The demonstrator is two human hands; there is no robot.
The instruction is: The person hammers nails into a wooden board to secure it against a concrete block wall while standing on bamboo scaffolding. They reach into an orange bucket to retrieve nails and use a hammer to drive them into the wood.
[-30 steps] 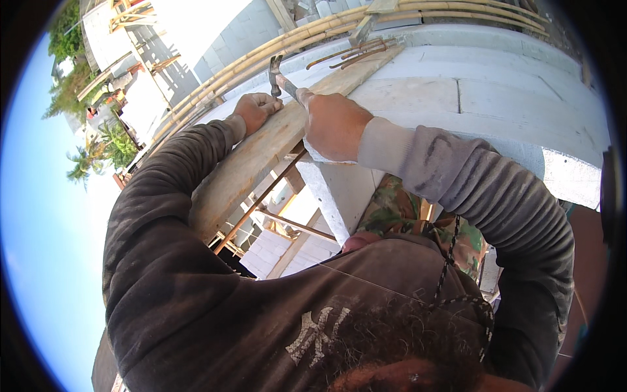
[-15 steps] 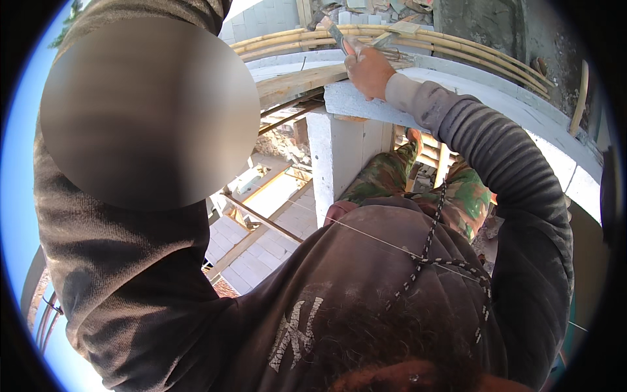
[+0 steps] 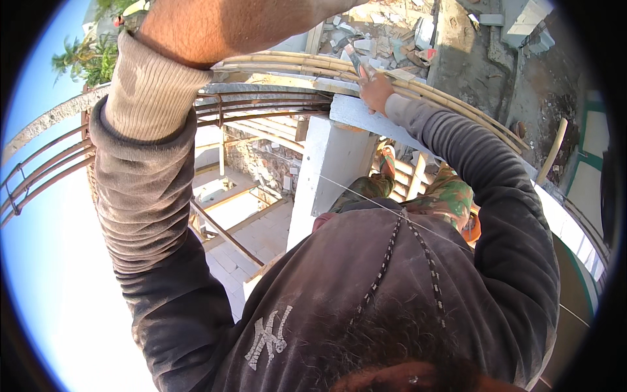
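My right hand (image 3: 377,93) is closed round the grip of a hammer (image 3: 356,62), just above the far end of a white block (image 3: 366,117). The hammer's head is hard to make out against the rubble behind. Stretched across the upper left, my left hand (image 3: 255,29) runs out of the top edge, so its fingers are hidden. Below its wrist pass long bamboo poles (image 3: 274,62) and rusty rebar (image 3: 261,111). The white block rests at the top of a pale block column (image 3: 326,163).
A thin string (image 3: 366,199) crosses in front of my chest. Tied rebar (image 3: 52,170) curves along the left side. Far below lie broken rubble (image 3: 392,39) and wooden frame pieces (image 3: 228,232). A loose pole (image 3: 555,150) leans at right.
My left arm has swung lower and farther from the camera, baring its cuff and wrist. More rebar shows left of the block. My right hand, still gripping the hammer, sits slightly lower in view.
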